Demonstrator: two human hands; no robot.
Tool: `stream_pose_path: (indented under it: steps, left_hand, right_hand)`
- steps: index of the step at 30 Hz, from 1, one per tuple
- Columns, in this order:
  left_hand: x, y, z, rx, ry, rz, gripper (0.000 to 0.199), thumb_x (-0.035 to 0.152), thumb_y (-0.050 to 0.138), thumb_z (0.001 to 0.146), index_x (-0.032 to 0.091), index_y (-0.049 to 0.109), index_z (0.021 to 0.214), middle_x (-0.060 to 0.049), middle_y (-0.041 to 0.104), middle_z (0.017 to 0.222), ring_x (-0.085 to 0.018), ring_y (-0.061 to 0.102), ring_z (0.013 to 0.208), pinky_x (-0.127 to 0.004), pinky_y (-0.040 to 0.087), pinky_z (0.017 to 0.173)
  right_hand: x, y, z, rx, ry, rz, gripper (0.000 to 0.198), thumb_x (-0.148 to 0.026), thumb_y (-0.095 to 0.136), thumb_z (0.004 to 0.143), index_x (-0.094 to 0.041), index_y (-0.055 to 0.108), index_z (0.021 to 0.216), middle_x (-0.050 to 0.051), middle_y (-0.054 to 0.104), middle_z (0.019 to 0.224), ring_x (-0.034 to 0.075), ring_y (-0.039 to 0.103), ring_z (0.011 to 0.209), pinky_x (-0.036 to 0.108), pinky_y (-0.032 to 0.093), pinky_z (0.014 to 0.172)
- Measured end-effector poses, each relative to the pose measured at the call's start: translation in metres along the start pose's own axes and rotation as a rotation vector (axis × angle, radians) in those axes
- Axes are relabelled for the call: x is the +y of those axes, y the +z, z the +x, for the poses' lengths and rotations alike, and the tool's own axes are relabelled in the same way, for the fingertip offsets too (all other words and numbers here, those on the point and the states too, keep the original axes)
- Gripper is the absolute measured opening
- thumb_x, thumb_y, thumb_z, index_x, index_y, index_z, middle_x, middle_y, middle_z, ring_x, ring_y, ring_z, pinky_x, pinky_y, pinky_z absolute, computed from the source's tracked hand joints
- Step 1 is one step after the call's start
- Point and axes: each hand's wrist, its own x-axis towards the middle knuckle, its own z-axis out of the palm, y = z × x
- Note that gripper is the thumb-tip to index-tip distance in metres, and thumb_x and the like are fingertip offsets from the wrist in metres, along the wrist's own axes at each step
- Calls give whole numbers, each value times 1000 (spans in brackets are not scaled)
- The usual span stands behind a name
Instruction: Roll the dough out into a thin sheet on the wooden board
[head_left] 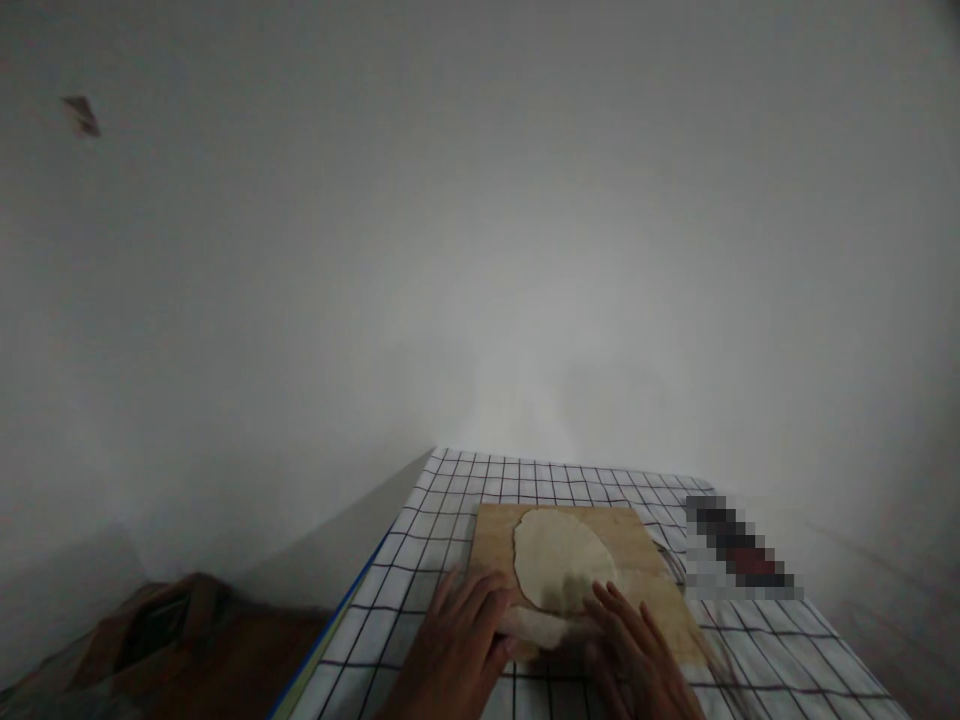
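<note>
A thin, roughly round sheet of dough (562,560) with an uneven edge lies flat on a wooden board (493,535). Across its near edge sits a pale, stubby rolling pin (544,628), looking floury. My left hand (465,640) curls over the pin's left end, thumb on the near side. At the other end, my right hand (634,645) lies over the pin with its fingers stretched out and slightly apart. Both palms face down, and the pin's ends are hidden under the hands.
A white cloth with a dark grid (442,500) covers the table, which reaches a pale wall (525,250). A pixelated dark and red item (742,548) lies to the right. Below on the left is a brownish object (161,625), poorly lit.
</note>
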Motion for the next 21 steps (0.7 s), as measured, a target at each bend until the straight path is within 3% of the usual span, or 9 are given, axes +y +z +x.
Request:
stream_pose_path:
  steps: [2,5,8,10,14,18,21]
  left_hand:
    - [2,0,2,-23,4,-31,39,20,62,89,32,54,125,2,66,125,-23,60,118,-55,37,115]
    - [12,2,11,-66,26,-89,31,24,66,87,31,59,116,1,69,112,-24,65,105,-46,49,102]
    - [28,0,29,-103,1,-154,30,26,63,87,29,60,116,-1,68,112,-23,65,101,-36,55,85]
    - [38,-4,44,-115,-28,-163,25,27,61,88,28,62,113,-3,66,111,-23,65,100,-35,55,82]
    - [42,2,75,-45,-46,-117,18,36,54,94,25,65,104,-6,64,118,-25,61,109,-41,52,93]
    - [32,28,107,29,-37,-9,44,42,48,98,21,53,136,-12,45,152,-33,42,139,-52,45,106]
    - [26,43,128,-40,-37,63,57,49,37,101,13,47,143,-19,45,151,-38,39,141,-60,43,106]
  right_hand:
    - [4,-5,-3,14,-32,-65,32,-39,56,96,-30,60,126,4,70,124,26,67,112,48,51,100]
    - [7,-23,9,-65,5,-60,18,-35,50,98,-31,66,105,0,76,96,22,73,89,46,49,97]
    - [18,-43,40,-211,169,-10,33,-29,34,103,-27,65,93,3,72,86,20,70,80,35,49,77]
    - [35,-48,65,-275,268,63,38,-30,28,104,-25,65,93,3,72,89,18,69,75,30,47,68]
    - [80,-31,113,-392,218,185,36,-28,32,101,-23,68,100,4,73,96,19,69,90,28,46,76]
    - [112,-1,145,-555,125,137,38,-23,46,90,-25,64,123,4,74,103,21,69,90,30,46,78]
    - [124,20,156,-569,2,169,38,-27,48,89,-25,64,124,6,68,121,22,65,103,34,46,87]
